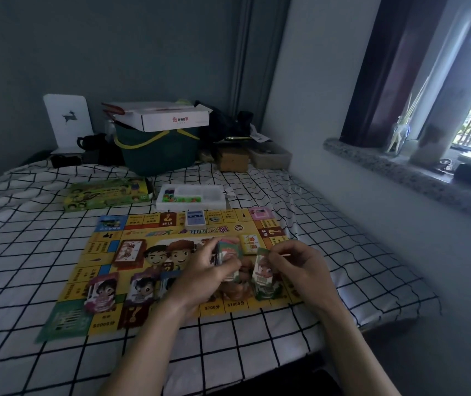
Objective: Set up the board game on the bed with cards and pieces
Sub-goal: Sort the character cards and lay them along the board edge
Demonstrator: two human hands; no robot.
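Observation:
A yellow game board lies flat on the checked bed sheet. My left hand grips a stack of cards above the board's middle. My right hand pinches a single green-edged card just right of the stack, its lower end over a small pile on the board. Card piles lie on the board: a purple one and another at the front left, a brown one, a yellow one, a blue one at the far edge.
A white tray with small green pieces sits beyond the board, and the green game box lies to its left. A dark green bin with a white carton on top stands at the head of the bed. The window sill runs along the right.

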